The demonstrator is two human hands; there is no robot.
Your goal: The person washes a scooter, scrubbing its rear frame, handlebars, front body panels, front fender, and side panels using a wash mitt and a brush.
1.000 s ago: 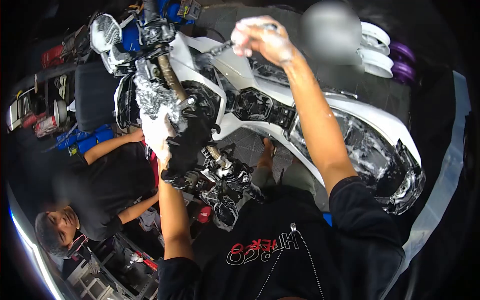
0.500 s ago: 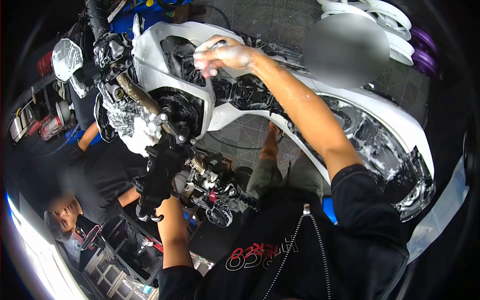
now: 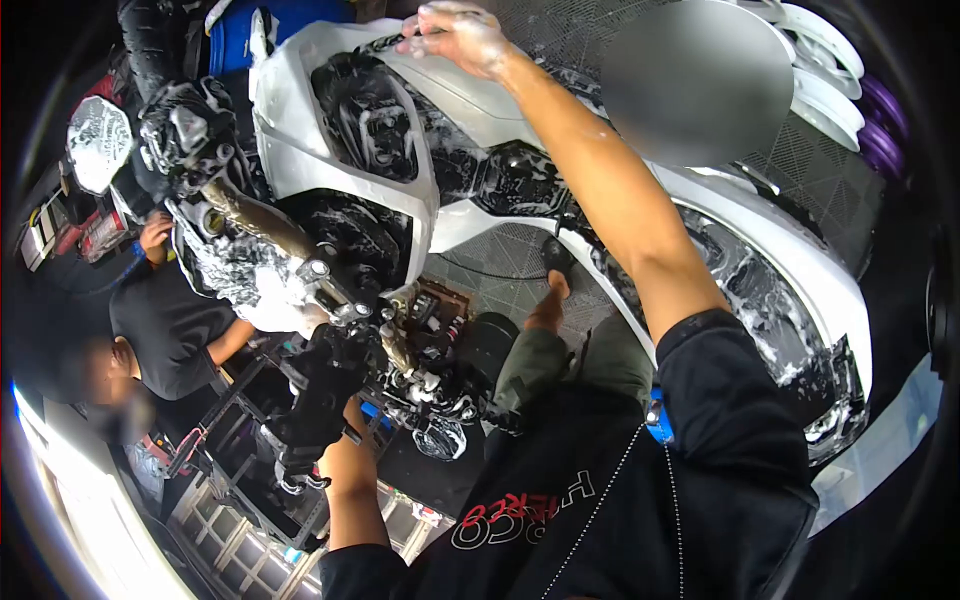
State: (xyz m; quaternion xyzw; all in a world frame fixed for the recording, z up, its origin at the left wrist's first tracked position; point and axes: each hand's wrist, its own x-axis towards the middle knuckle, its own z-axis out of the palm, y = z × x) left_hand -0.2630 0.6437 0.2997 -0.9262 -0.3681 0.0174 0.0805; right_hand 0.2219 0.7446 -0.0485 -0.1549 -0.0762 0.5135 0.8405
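A white scooter (image 3: pixel 480 110) with soap suds over its black inner parts lies across the view. My right hand (image 3: pixel 458 38), wet with foam, is at the far edge of its white side panel, with bent fingers apart and nothing visible in them. Whether the fingertips touch the panel I cannot tell. My left forearm (image 3: pixel 350 480) goes up behind the black handlebar grip (image 3: pixel 325 385), which hides most of that hand. Beside the grip, thick white foam (image 3: pixel 270 285) covers the front parts near the bronze-coloured handlebar tube (image 3: pixel 255 220). A sudsy mirror (image 3: pixel 100 145) stands at the left.
At the left, a co-worker in a dark shirt (image 3: pixel 165 320) is low beside the scooter, one hand (image 3: pixel 155 237) near its front. White wheels (image 3: pixel 825 60) and purple wheels (image 3: pixel 882 115) are stacked at the upper right. A blue drum (image 3: pixel 270 30) stands at the far side.
My right hand has moved from above the front panel to its far edge, its fingers straighter. The view has shifted, and the co-worker's hand now shows higher beside the scooter's front.
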